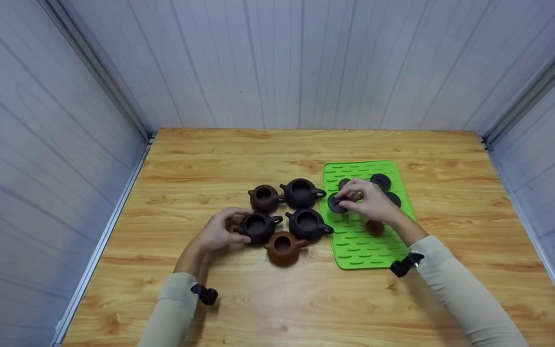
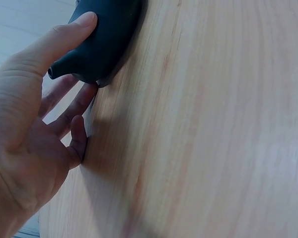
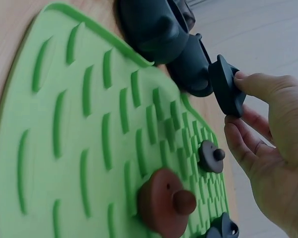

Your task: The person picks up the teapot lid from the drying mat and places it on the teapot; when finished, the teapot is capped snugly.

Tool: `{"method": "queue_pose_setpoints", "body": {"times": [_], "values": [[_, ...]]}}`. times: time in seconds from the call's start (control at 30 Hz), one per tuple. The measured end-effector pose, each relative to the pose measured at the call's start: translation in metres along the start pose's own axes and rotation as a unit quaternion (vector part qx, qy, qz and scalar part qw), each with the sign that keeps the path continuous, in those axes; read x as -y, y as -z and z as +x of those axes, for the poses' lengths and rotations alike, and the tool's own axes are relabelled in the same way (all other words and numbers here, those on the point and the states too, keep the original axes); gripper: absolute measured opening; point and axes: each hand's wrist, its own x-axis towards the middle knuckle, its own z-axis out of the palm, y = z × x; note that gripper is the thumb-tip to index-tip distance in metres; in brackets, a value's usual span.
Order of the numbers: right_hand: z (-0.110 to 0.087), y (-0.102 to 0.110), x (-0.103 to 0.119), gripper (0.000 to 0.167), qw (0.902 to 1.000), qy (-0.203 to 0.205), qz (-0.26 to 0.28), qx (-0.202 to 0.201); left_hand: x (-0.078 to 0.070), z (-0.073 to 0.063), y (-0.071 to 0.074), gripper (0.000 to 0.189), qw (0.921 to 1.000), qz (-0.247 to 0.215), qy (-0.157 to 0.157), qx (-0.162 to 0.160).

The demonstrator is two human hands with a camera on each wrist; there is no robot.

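My left hand [image 1: 216, 232] holds a black teapot [image 1: 259, 236] at its spout side, thumb on the near side and fingers round the far side. The left wrist view shows the thumb against the dark body, beside the spout. The teapot's mouth is uncovered. Over the green mat's left edge, my right hand [image 1: 373, 201] pinches a black teapot lid [image 3: 227, 87] between thumb and fingers. In the right wrist view that lid hangs tilted, apart from the mat. Two other black teapots [image 1: 300, 196], a small brown teapot [image 1: 265, 205] and a reddish-brown teapot [image 1: 283, 256] stand close by, also lidless.
On the green ridged mat [image 1: 364, 250] lie a reddish-brown lid [image 3: 161, 208], a small dark brown lid [image 3: 208, 157] and black lids [image 1: 380, 181]. Pale panel walls [image 1: 277, 62] enclose the wooden table [image 1: 268, 308] at the back and sides.
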Motion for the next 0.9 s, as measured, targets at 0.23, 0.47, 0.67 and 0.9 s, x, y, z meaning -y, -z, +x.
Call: {"method": "queue_pose_setpoints", "body": {"times": [0.23,0.47,0.67,0.9], "values": [[0.005,-0.003,0.018,0.018,0.9998,0.021,-0.002,0.005,0.0,0.001,0.002,0.069,1.0,0.005,-0.001,0.003],[0.012,-0.011,0.032,0.017,0.9992,0.03,0.011,0.024,0.003,0.001,0.0,0.068,1.0,0.002,0.003,0.004],[0.02,-0.024,0.042,0.017,0.9982,0.041,0.025,0.037,0.004,0.001,-0.001,0.068,1.0,0.003,0.005,0.0],[0.03,-0.04,0.055,0.015,0.9969,0.061,0.025,0.044,0.0,0.003,0.003,0.066,1.0,0.002,0.003,0.003]]}}
